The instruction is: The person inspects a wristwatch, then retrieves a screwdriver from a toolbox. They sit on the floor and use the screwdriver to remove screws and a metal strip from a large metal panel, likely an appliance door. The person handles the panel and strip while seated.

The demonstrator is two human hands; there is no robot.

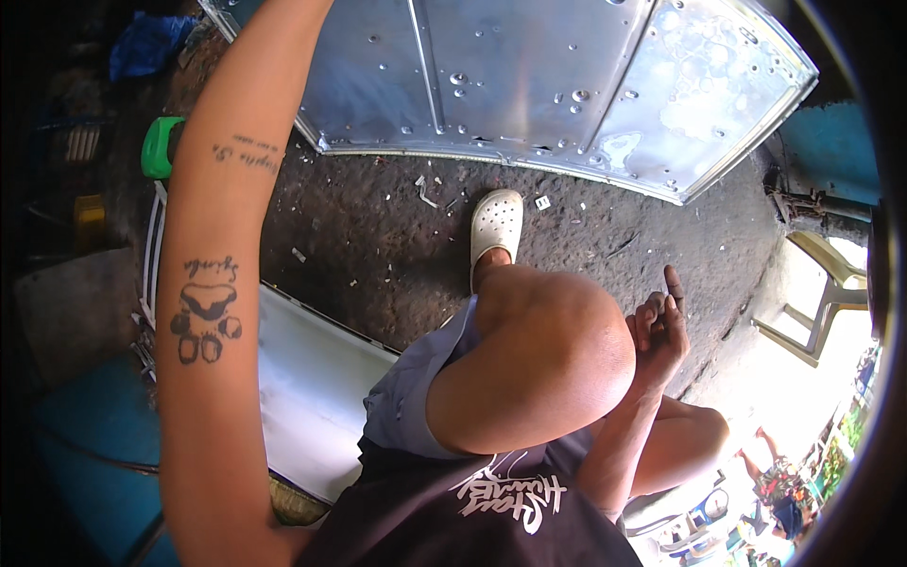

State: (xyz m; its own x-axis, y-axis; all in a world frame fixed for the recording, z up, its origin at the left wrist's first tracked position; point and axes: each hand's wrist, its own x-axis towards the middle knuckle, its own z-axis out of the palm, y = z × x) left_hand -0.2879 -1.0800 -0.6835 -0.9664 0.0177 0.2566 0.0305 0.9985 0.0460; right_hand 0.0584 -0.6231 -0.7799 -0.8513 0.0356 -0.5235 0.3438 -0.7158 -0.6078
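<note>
My left arm stretches up past the top edge, so its hand is out of view. Beside the raised arm, a large silvery metal panel (510, 85) stands at the far side, with raised ribs, small holes and round fittings. My right hand (657, 331) hovers beside my bent knee, apart from the panel. Its index finger points away from me while the other fingers curl loosely, and no object shows in it. My foot in a white clog (496, 222) rests on the ground near the panel's lower edge.
Small scraps (427, 192) litter the dark ground (378, 246). A pale flat panel (312, 387) lies to my left, near a green object (161, 146) and a blue bag (149, 44). On the right stand a beige plastic chair (822, 293) and a blue surface (831, 151).
</note>
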